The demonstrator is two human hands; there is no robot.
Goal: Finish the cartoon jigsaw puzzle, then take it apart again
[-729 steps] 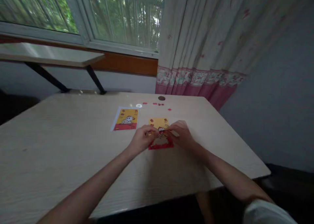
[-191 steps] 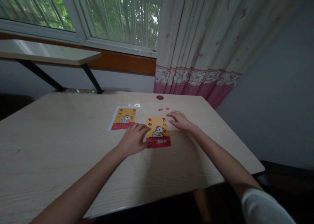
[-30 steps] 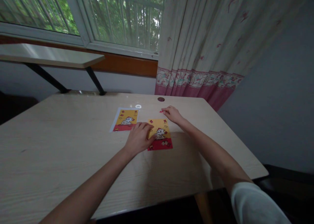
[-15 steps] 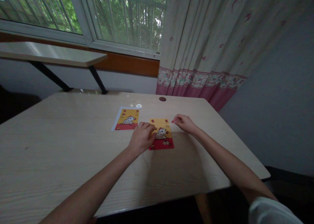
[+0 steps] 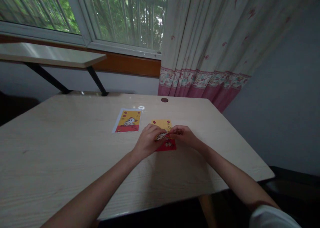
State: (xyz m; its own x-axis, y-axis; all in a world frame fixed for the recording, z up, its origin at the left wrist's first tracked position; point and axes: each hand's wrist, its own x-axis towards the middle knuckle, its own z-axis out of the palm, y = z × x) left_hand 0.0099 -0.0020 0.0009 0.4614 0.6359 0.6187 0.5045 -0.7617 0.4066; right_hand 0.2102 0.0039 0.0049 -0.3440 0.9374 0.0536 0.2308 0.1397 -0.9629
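A yellow-and-red puzzle board [image 5: 167,145] with a cartoon animal lies on the pale wooden table [image 5: 75,148]. My left hand [image 5: 147,142] rests curled on the board's left side and presses it down. My right hand [image 5: 183,135] is over the board's right side, thumb and forefinger pinched on a small red piece that is barely visible at the fingertips. The hands hide most of the picture. A matching picture card [image 5: 127,120] in a white border lies flat just to the left, untouched.
A round cable hole [image 5: 164,100] sits near the table's far edge. A wall-mounted shelf [image 5: 50,55] on black brackets juts out at the back left under the window. A floral curtain [image 5: 205,55] hangs behind the table's right corner, beside a grey wall.
My right hand picked a small red piece from the table beyond the board and brought it back over the board. My left hand stayed on the board's left edge.
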